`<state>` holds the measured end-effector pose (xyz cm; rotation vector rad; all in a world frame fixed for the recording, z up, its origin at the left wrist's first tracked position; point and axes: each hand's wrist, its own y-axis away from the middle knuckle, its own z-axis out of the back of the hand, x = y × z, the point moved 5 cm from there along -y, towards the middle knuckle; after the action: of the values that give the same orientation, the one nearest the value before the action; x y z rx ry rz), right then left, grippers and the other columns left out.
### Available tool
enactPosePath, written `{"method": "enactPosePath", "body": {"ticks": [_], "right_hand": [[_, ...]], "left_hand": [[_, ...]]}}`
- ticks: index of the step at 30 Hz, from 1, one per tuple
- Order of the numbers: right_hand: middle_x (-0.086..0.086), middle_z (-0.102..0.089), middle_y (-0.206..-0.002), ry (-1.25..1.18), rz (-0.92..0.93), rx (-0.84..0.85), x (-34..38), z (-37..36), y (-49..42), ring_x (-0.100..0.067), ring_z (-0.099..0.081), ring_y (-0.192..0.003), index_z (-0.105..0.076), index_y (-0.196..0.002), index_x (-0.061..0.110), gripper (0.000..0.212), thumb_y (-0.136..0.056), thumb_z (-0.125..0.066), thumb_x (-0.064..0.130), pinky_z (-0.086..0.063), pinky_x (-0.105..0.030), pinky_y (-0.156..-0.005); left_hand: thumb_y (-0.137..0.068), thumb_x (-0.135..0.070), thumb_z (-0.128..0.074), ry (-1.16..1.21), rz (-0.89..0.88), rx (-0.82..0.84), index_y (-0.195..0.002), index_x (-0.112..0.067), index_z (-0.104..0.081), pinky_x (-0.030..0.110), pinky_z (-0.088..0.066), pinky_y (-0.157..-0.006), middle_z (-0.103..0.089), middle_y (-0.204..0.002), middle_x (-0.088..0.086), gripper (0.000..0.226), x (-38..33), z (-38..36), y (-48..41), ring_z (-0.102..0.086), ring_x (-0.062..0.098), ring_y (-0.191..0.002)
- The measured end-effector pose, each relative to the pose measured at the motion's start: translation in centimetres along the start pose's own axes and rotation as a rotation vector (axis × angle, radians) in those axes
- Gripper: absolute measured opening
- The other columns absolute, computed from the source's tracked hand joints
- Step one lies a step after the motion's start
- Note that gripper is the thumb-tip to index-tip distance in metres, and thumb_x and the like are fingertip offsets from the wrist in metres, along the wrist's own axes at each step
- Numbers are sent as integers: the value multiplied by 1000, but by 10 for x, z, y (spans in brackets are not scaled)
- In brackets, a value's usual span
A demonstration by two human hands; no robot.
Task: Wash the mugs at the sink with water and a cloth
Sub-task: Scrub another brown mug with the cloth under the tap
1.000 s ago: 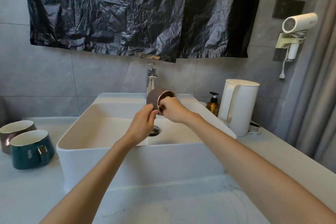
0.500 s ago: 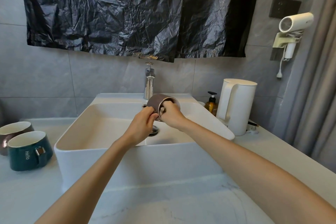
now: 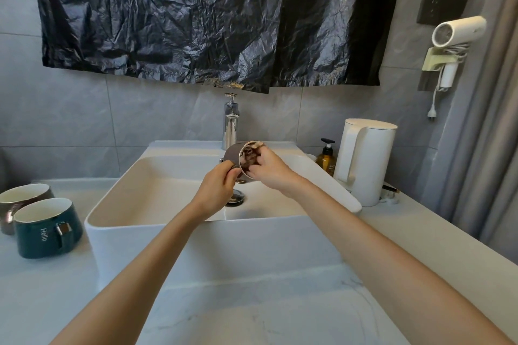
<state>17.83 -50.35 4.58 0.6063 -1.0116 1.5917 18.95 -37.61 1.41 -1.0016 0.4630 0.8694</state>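
From the head camera, the brown mug (image 3: pixel 234 154) lies tipped on its side over the sink (image 3: pixel 112 204), just below the tap (image 3: pixel 231 120). The left hand (image 3: pixel 217 189) grips its lower side; the right hand (image 3: pixel 269 169) curls its fingers over the rim into the mouth. Two more mugs (image 3: pixel 44 228) stand on the desk (image 3: pixel 252 316), left of the sink.

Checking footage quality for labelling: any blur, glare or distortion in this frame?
Head view: wide-angle distortion bows the rim of the white rectangular sink; the tilted brown ceramic mug looks softly blurred, its inside unreadable; glare streaks the chrome tap and the crinkled black plastic sheet.
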Motion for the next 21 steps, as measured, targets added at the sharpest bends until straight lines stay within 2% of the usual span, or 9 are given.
{"method": "enactPosePath", "body": {"ticks": [2, 3, 5, 7, 9, 12, 16, 18, 21], "right_hand": [[-13, -62, -99, 439, 131, -174, 2, 12, 7, -28, -60, -88, -37, -108, 11, 20, -92, -45, 1, -54, -44, -77], [-12, -61, -90, 542, 216, -253, 5, 15, 12, -28, -59, -79, -35, -103, 12, 16, -94, -46, 3, -53, -44, -67], [-11, -59, -82, 652, 389, -291, 8, 17, 17, -28, -57, -71, -43, -95, 12, 8, -94, -48, 6, -52, -45, -62], [-9, -62, -90, 758, 461, -151, 9, 15, 16, -27, -58, -79, -56, -93, 16, 10, -91, -49, 9, -52, -46, -68], [-6, -64, -107, 984, 498, 85, 12, 8, 13, -28, -59, -90, -64, -105, 18, 24, -88, -52, 6, -53, -44, -74], [-4, -53, -133, 1322, 536, 269, 15, 2, 10, -28, -56, -112, -52, -131, 13, 46, -87, -58, 0, -52, -40, -87], [-14, -32, -150, 1634, 690, 248, 13, -2, 11, -32, -35, -135, -41, -140, 8, 47, -94, -48, 1, -24, -39, -115], [-18, -28, -152, 1580, 643, 167, 12, -2, 13, -34, -28, -139, -38, -142, 6, 44, -98, -40, 3, -16, -36, -117], [-18, -27, -152, 1483, 536, 95, 9, -5, 13, -32, -24, -141, -36, -144, 6, 46, -98, -41, 3, -14, -32, -116]], "left_hand": [[-100, -15, -41, 24, 11, 10, -94, 3, -55, 55, -49, -87, -61, -93, 18, 24, 0, -1, 0, -57, 35, -91], [-100, -18, -41, 32, 18, 12, -94, 3, -55, 55, -49, -88, -61, -93, 19, 25, 0, -1, 0, -58, 36, -91], [-97, -25, -40, 35, 23, 11, -94, 2, -55, 56, -49, -87, -61, -93, 20, 31, 0, 1, 1, -57, 37, -92], [-94, -28, -40, 32, 29, 12, -96, 1, -57, 57, -49, -87, -62, -94, 19, 34, 0, 2, 1, -58, 37, -92], [-98, -22, -41, 43, 45, 21, -98, 0, -58, 56, -49, -88, -62, -96, 19, 28, -1, 2, 2, -59, 37, -94], [-101, -15, -41, 73, 64, 56, -101, -1, -58, 51, -51, -91, -63, -101, 17, 22, -3, -1, 3, -60, 34, -97], [-102, -14, -39, 147, 103, 111, -105, 0, -57, 39, -53, -94, -62, -108, 18, 23, -3, -4, 3, -60, 31, -105], [-103, -14, -38, 174, 117, 141, -106, -5, -57, 31, -52, -91, -62, -112, 15, 22, -2, -7, 4, -60, 27, -106], [-103, -14, -38, 172, 118, 173, -103, -11, -57, 21, -51, -86, -62, -111, 11, 20, -3, -10, 5, -60, 23, -107]]}}
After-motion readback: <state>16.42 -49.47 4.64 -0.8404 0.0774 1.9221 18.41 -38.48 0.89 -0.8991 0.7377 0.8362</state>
